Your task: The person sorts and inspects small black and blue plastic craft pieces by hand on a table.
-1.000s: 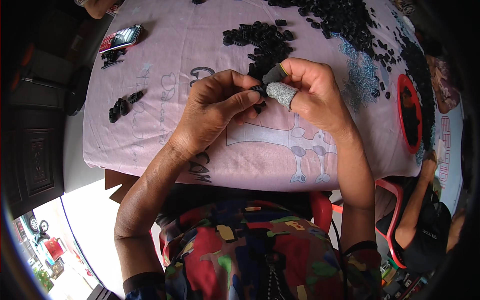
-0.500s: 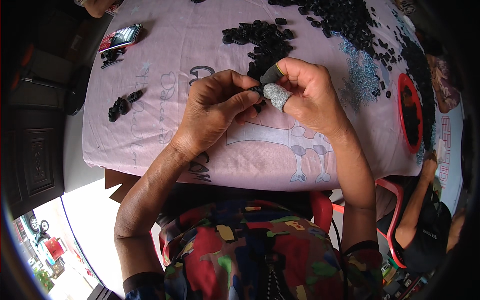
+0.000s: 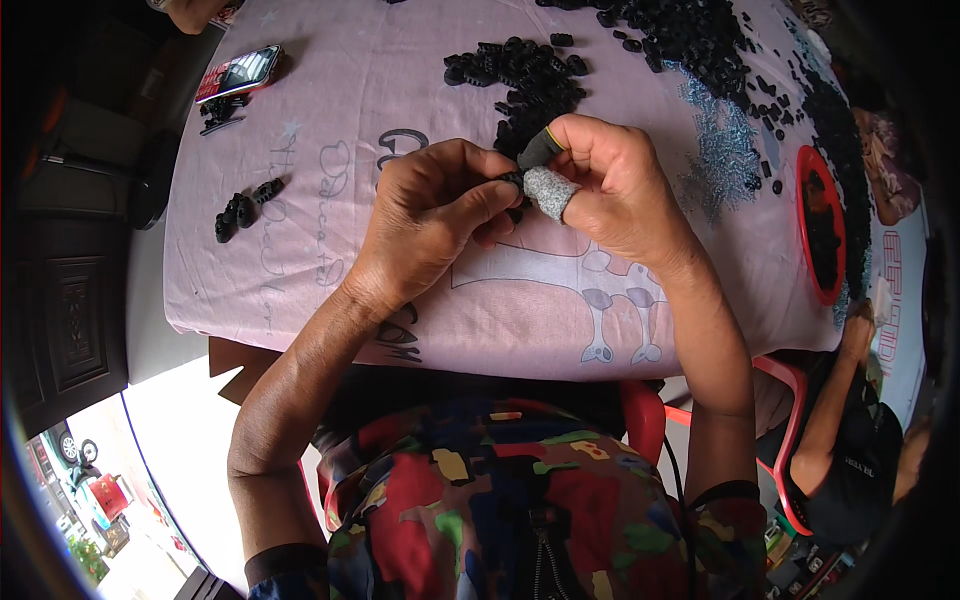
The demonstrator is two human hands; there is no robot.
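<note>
Both my hands meet over the pink tablecloth, just on the near side of a pile of small black plastic parts. My left hand pinches a small black part between thumb and fingers. From the other side my right hand closes on the same part. Grey fabric finger covers wrap its thumb and index finger. Fingers hide most of the part, so its exact shape cannot be made out.
At the left lie a phone and a few black parts. A larger black heap, scattered small bluish pieces and a red-rimmed tray are on the right. Another person's arm rests at the right edge.
My right thumb and index finger have shifted very slightly left against the black part. My left hand keeps its pinch in the same place.
</note>
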